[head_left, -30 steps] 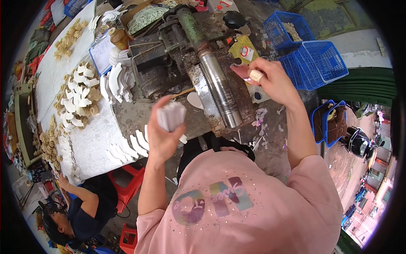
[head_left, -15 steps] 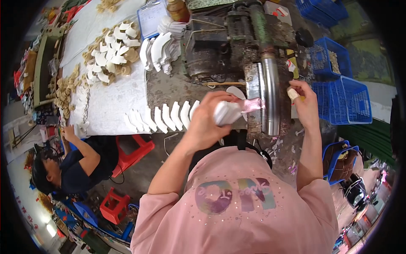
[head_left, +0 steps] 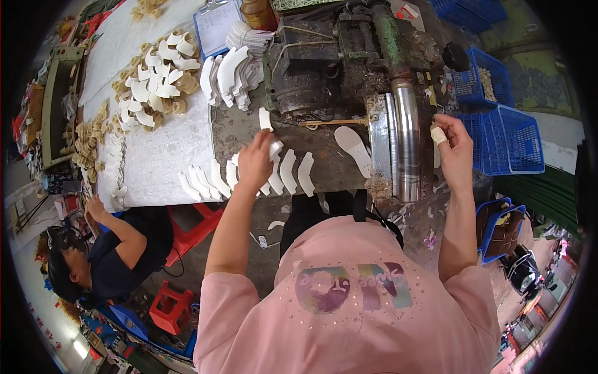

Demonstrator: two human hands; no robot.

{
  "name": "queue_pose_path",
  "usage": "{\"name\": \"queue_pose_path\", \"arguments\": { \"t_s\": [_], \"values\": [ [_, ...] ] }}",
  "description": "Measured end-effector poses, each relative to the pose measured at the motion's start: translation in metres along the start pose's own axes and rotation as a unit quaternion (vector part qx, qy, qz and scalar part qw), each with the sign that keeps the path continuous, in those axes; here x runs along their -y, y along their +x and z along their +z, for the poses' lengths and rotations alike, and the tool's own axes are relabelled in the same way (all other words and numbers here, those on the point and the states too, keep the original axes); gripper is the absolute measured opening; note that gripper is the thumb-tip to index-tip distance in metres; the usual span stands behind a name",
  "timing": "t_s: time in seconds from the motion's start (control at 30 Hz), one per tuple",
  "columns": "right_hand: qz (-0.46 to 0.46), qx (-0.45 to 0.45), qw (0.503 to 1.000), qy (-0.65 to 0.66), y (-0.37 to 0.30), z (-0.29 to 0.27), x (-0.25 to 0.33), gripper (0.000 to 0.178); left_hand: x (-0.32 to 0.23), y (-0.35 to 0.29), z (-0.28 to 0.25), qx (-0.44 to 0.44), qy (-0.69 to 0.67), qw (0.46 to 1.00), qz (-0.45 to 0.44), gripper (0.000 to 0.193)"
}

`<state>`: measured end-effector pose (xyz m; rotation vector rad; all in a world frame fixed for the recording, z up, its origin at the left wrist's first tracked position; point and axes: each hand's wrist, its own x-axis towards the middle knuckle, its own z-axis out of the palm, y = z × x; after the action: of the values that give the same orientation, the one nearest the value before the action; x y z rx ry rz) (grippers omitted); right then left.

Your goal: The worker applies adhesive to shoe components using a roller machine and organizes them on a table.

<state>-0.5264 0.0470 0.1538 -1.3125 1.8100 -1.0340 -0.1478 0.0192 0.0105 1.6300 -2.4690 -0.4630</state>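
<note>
My left hand (head_left: 256, 161) reaches over a row of curved white pieces (head_left: 288, 172) along the table's near edge. Its fingers are closed on a white curved piece (head_left: 276, 148), partly hidden by the hand; whether several are stacked there I cannot tell. Another white piece (head_left: 266, 118) shows just beyond the fingertips. My right hand (head_left: 458, 153), with tan tape round one digit, hovers right of a shiny metal roller (head_left: 407, 137), fingers bent but apart and holding nothing visible. A white insole-shaped piece (head_left: 352, 148) lies left of the roller.
A dark, greasy machine (head_left: 308, 68) stands at the back. White stacks (head_left: 232, 78) and a clipboard (head_left: 215, 28) lie left of it, near a heap of white and tan pieces (head_left: 159, 78). Blue crates (head_left: 511, 140) stand right. A co-worker (head_left: 118, 243) sits at left.
My left hand has moved left from the roller to the row of white pieces. The pink strip at the roller is out of sight, and the insole-shaped piece is uncovered. My right hand barely moved.
</note>
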Motion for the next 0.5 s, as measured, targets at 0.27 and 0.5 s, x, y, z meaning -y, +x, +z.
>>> {"name": "queue_pose_path", "arguments": {
  "t_s": [0.27, 0.5],
  "values": [
    [0.011, -0.016, 1.000, 0.014, -0.003, 0.001, 0.005, 0.023, -0.008, 0.000, -0.023, 0.163, 0.024, 0.986, -0.023, 0.048],
    [-0.107, 0.089, 0.989, 0.058, -0.032, 0.035, 0.070, 0.019, -0.085, 0.001, -0.110, -0.020, -0.636, 0.750, -0.178, 0.054]
  ]
}}
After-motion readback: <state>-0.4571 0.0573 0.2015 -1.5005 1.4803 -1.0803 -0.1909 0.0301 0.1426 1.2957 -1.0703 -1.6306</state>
